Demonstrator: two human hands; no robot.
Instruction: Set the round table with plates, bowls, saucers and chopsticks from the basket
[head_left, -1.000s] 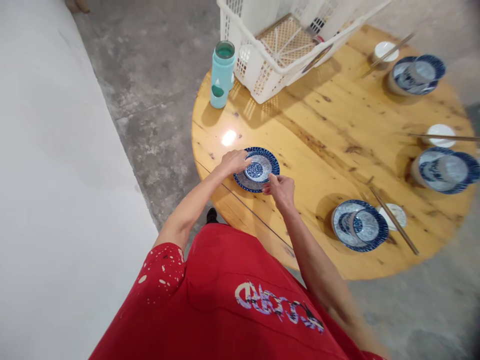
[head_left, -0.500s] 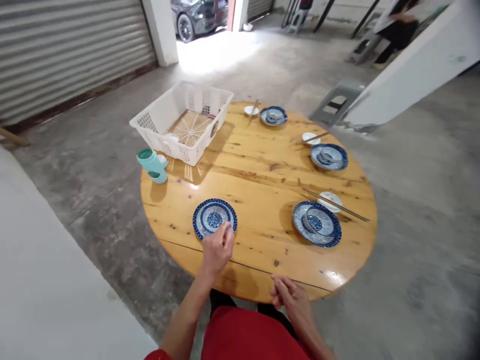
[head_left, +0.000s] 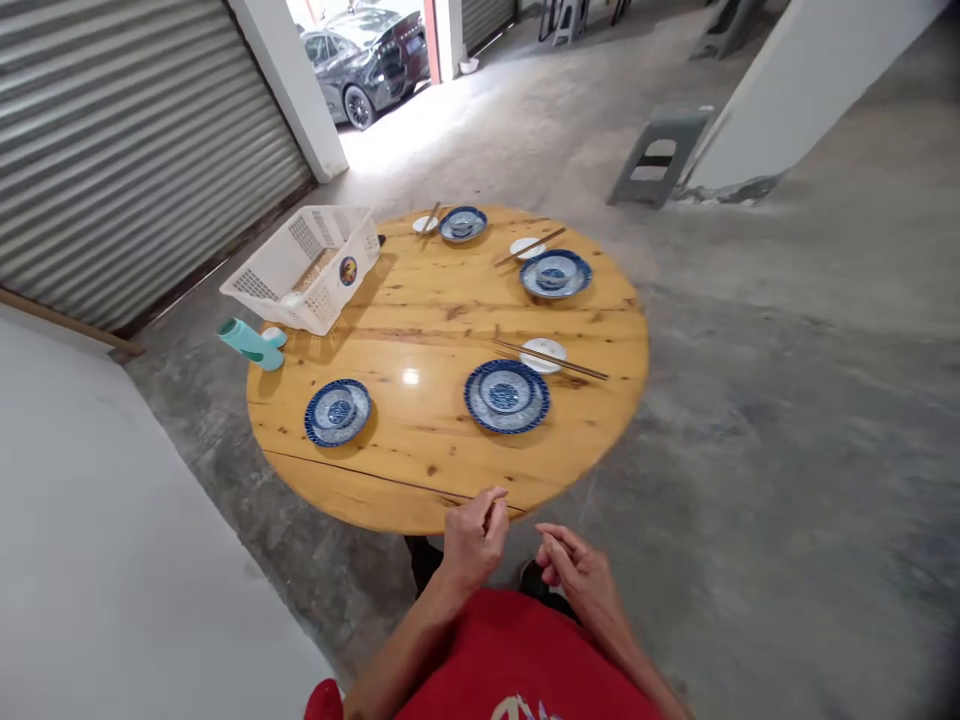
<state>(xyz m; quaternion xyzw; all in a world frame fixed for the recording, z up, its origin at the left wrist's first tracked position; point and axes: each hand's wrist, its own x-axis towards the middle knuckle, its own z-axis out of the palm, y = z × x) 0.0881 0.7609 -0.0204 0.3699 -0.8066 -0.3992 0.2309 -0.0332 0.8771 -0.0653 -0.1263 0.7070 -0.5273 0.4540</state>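
Note:
My left hand is closed with curled fingers above the near edge of the round wooden table; I see nothing in it. My right hand hovers beside it, just off the table, fingers bent together and holding nothing I can see. Nearest to both is a blue-patterned plate with a bowl on it. Behind that, a pair of chopsticks lies across a small white dish. Another blue plate with a bowl sits on the left.
Two more blue plates, a middle one and a far one, bear bowls beside white dishes with chopsticks. A white plastic basket and a turquoise holder stand at left. A grey stool is by the pillar.
My view has shifted right along the table, so the tableware now appears farther left. My left hand has moved from beside the left plate to the near edge, close to my right hand.

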